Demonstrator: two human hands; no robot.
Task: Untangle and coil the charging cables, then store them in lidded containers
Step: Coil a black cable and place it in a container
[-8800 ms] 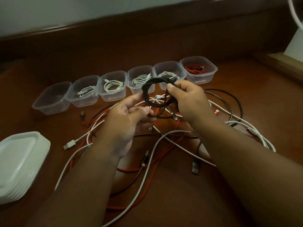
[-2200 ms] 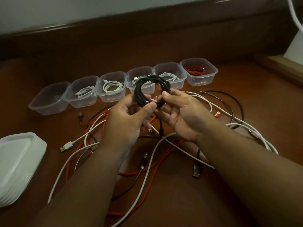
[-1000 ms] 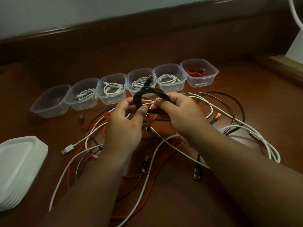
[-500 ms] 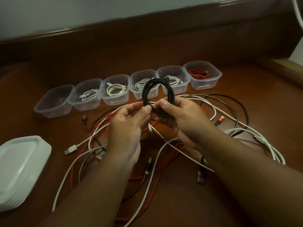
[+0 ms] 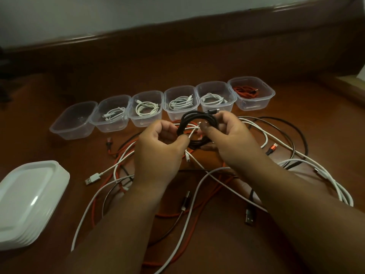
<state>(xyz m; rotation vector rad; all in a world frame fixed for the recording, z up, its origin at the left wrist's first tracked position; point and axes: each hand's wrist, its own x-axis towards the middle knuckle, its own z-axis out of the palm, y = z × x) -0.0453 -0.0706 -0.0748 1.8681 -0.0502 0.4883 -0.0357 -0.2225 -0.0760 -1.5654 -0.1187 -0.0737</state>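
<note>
Stacked white plastic lids (image 5: 29, 202) at table's (image 5: 197, 62) left edge, partly cut off. 6 clear containers (image 5: 74, 121) along far side. Left hand (image 5: 160, 153) and right hand (image 5: 231, 141) both gripping coiled black braided cable (image 5: 194, 119) mid-table, above loose cables (image 5: 197, 210); lower loops hidden by fingers.

dim, warm cast | soft focus | glare on lid stack (image 5: 29, 196) | wide-angle bowing at edges
</note>
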